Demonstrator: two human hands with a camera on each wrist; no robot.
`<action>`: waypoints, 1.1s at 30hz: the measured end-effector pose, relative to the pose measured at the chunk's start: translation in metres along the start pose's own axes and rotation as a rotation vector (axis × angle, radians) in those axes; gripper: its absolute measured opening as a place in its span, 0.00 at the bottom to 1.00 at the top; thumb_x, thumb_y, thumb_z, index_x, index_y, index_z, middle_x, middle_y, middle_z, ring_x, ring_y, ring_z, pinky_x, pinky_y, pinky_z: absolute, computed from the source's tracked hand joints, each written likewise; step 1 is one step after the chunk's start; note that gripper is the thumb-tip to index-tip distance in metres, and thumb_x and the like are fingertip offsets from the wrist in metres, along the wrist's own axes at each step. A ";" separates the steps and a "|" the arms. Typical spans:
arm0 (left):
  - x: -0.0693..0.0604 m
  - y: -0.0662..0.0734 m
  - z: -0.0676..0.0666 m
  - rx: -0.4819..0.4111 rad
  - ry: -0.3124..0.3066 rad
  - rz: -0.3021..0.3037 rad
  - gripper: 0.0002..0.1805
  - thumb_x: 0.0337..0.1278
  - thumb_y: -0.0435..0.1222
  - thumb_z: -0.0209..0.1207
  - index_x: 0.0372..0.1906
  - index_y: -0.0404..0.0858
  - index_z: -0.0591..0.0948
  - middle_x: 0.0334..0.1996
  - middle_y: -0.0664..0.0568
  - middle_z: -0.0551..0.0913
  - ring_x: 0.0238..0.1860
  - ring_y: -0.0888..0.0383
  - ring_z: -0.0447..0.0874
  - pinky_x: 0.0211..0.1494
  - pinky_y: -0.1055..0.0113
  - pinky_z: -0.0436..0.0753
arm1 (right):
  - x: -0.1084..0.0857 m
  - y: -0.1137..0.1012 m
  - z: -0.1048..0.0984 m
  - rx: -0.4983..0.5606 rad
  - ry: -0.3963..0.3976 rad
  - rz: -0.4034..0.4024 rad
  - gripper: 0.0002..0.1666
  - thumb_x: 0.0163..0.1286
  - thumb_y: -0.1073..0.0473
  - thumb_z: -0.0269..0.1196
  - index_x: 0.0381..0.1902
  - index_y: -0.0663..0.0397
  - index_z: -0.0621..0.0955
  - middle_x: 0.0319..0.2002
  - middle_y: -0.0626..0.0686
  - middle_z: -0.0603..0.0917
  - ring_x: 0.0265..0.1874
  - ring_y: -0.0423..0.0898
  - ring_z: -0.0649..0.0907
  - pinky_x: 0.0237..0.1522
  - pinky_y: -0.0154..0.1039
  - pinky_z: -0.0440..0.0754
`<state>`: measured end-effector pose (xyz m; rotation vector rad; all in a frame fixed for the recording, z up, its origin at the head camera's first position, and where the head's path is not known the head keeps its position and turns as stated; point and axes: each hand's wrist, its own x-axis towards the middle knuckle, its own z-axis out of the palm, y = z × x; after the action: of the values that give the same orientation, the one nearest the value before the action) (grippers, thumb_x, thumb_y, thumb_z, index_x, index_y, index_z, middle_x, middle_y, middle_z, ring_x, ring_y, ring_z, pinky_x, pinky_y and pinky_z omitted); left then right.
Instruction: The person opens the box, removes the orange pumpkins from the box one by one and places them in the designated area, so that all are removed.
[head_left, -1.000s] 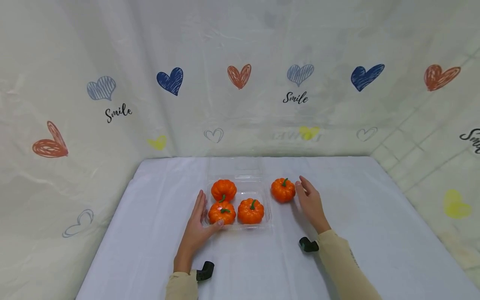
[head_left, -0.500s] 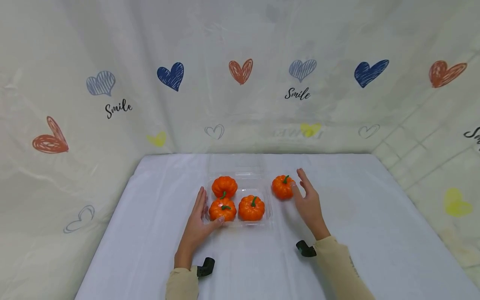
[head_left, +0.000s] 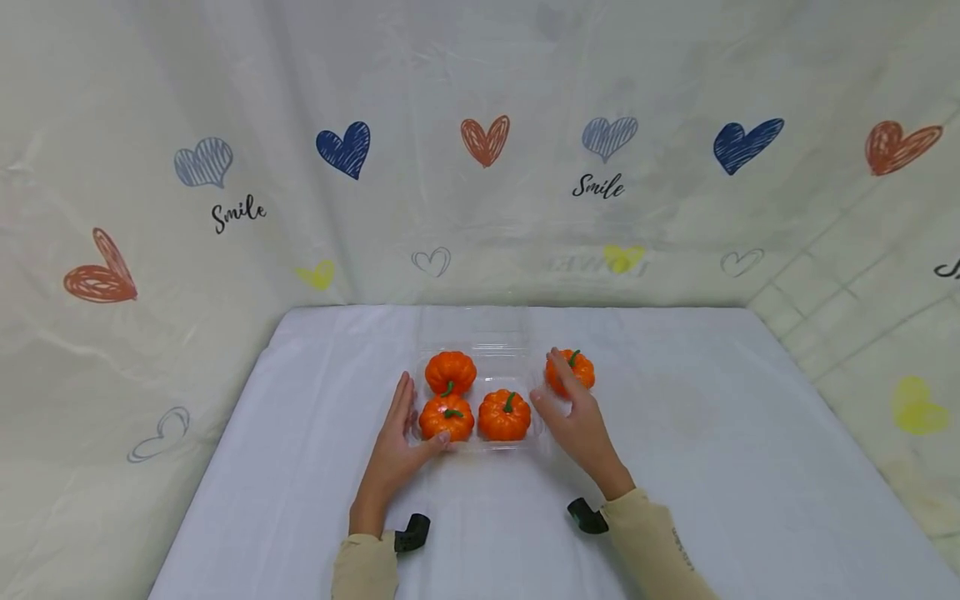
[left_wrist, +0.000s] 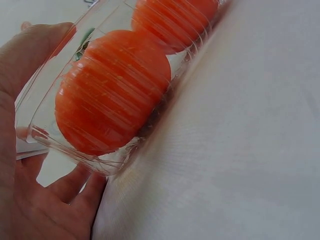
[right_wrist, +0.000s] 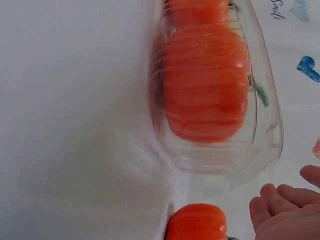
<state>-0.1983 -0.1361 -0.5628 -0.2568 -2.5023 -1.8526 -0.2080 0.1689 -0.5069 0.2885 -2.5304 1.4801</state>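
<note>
A clear plastic clamshell container [head_left: 487, 447] sits open on the table, holding three small orange pumpkins: one at back left [head_left: 450, 371], one at front left [head_left: 446, 418] and one at front right [head_left: 505, 417]. My left hand [head_left: 397, 457] grips its front left corner, thumb over the front rim and fingers along the left side; the left wrist view shows a pumpkin [left_wrist: 112, 95] through the wall. A further pumpkin [head_left: 582, 372] lies outside, right of the container. My right hand [head_left: 579, 425] hovers between that pumpkin and the container, holding nothing, its fingers extended and partly covering the pumpkin.
The container's transparent lid [head_left: 472, 327] lies folded back toward the rear edge. A white cloth [head_left: 720, 433] covers the table. Behind it hangs a pale curtain [head_left: 405, 75] printed with hearts. A dark wrist mount [head_left: 587, 517] juts from the right sleeve, another [head_left: 412, 533] from the left.
My right hand has moved left from the far side of the loose pumpkin to its near left, beside the container. The left hand and all the pumpkins have stayed in place.
</note>
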 end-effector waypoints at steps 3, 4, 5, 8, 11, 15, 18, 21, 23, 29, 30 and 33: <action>0.000 -0.001 -0.001 0.005 0.005 -0.006 0.62 0.60 0.52 0.75 0.89 0.45 0.48 0.88 0.59 0.45 0.84 0.52 0.55 0.80 0.55 0.63 | -0.001 -0.004 0.008 0.036 -0.023 -0.038 0.44 0.79 0.54 0.66 0.85 0.54 0.62 0.81 0.57 0.67 0.80 0.59 0.66 0.75 0.63 0.67; 0.000 -0.001 -0.001 0.004 0.005 -0.007 0.62 0.60 0.52 0.75 0.89 0.45 0.48 0.88 0.59 0.45 0.84 0.52 0.55 0.80 0.55 0.63 | -0.002 -0.004 0.011 0.048 -0.029 -0.050 0.45 0.78 0.54 0.67 0.85 0.54 0.62 0.80 0.57 0.68 0.79 0.59 0.67 0.75 0.63 0.67; 0.000 -0.001 -0.002 -0.001 0.005 -0.004 0.62 0.60 0.52 0.75 0.89 0.45 0.48 0.88 0.59 0.45 0.84 0.52 0.55 0.80 0.55 0.62 | -0.002 -0.005 0.014 0.052 -0.036 -0.062 0.45 0.77 0.54 0.68 0.85 0.55 0.63 0.80 0.59 0.69 0.79 0.59 0.67 0.76 0.63 0.66; 0.001 0.000 -0.002 -0.010 0.005 0.004 0.62 0.60 0.52 0.75 0.89 0.45 0.48 0.88 0.57 0.45 0.84 0.52 0.54 0.80 0.55 0.61 | -0.002 -0.006 0.022 0.030 -0.060 -0.078 0.46 0.76 0.53 0.70 0.84 0.56 0.64 0.80 0.60 0.69 0.80 0.60 0.66 0.77 0.65 0.64; 0.001 0.000 -0.002 -0.023 0.004 0.011 0.62 0.60 0.51 0.75 0.89 0.44 0.48 0.88 0.55 0.45 0.84 0.52 0.53 0.80 0.55 0.60 | -0.002 -0.006 0.029 -0.023 -0.083 -0.078 0.47 0.75 0.51 0.71 0.84 0.58 0.64 0.81 0.60 0.67 0.80 0.60 0.65 0.76 0.65 0.64; 0.001 0.001 -0.002 -0.025 0.003 0.007 0.62 0.60 0.50 0.75 0.89 0.44 0.48 0.88 0.56 0.45 0.84 0.51 0.53 0.80 0.55 0.60 | -0.001 -0.005 0.036 -0.109 -0.105 -0.090 0.46 0.74 0.53 0.71 0.81 0.66 0.66 0.82 0.60 0.65 0.80 0.63 0.64 0.77 0.66 0.62; 0.001 0.002 -0.002 -0.024 0.002 0.008 0.62 0.60 0.50 0.75 0.89 0.44 0.48 0.88 0.55 0.45 0.84 0.51 0.53 0.80 0.56 0.60 | -0.001 -0.003 0.038 -0.166 -0.125 -0.099 0.44 0.73 0.53 0.71 0.78 0.72 0.69 0.83 0.60 0.62 0.80 0.64 0.62 0.78 0.67 0.60; 0.002 0.002 -0.002 -0.026 0.000 0.013 0.62 0.61 0.50 0.75 0.89 0.43 0.48 0.88 0.54 0.44 0.85 0.50 0.53 0.80 0.54 0.60 | -0.001 -0.004 0.039 -0.205 -0.142 -0.100 0.42 0.72 0.52 0.72 0.73 0.74 0.73 0.84 0.58 0.61 0.80 0.64 0.61 0.78 0.67 0.60; 0.003 0.001 -0.002 -0.024 0.000 0.013 0.62 0.61 0.50 0.75 0.89 0.42 0.48 0.88 0.53 0.44 0.85 0.50 0.53 0.80 0.54 0.61 | -0.001 -0.003 0.039 -0.236 -0.153 -0.106 0.40 0.71 0.51 0.73 0.71 0.73 0.76 0.83 0.57 0.62 0.80 0.63 0.62 0.78 0.67 0.60; 0.002 0.001 -0.001 -0.012 -0.002 0.010 0.62 0.61 0.50 0.75 0.89 0.42 0.49 0.88 0.52 0.44 0.84 0.48 0.54 0.80 0.53 0.61 | -0.001 -0.005 0.038 -0.284 -0.177 -0.147 0.39 0.69 0.52 0.74 0.69 0.72 0.78 0.76 0.60 0.72 0.76 0.65 0.67 0.79 0.66 0.59; 0.002 0.001 -0.001 -0.013 -0.003 0.010 0.62 0.61 0.50 0.75 0.89 0.42 0.49 0.88 0.52 0.44 0.84 0.48 0.54 0.80 0.53 0.61 | -0.001 -0.006 0.038 -0.289 -0.183 -0.146 0.39 0.69 0.52 0.74 0.70 0.71 0.78 0.75 0.61 0.74 0.76 0.65 0.68 0.79 0.66 0.59; 0.001 0.001 0.000 -0.018 -0.002 0.007 0.62 0.60 0.50 0.75 0.89 0.43 0.48 0.88 0.53 0.45 0.84 0.48 0.55 0.81 0.53 0.61 | 0.000 -0.009 0.038 -0.312 -0.202 -0.117 0.39 0.68 0.51 0.74 0.70 0.67 0.79 0.71 0.62 0.78 0.74 0.64 0.69 0.79 0.65 0.60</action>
<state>-0.1994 -0.1358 -0.5612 -0.2674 -2.4840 -1.8743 -0.2086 0.1314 -0.5171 0.5484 -2.7958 1.0408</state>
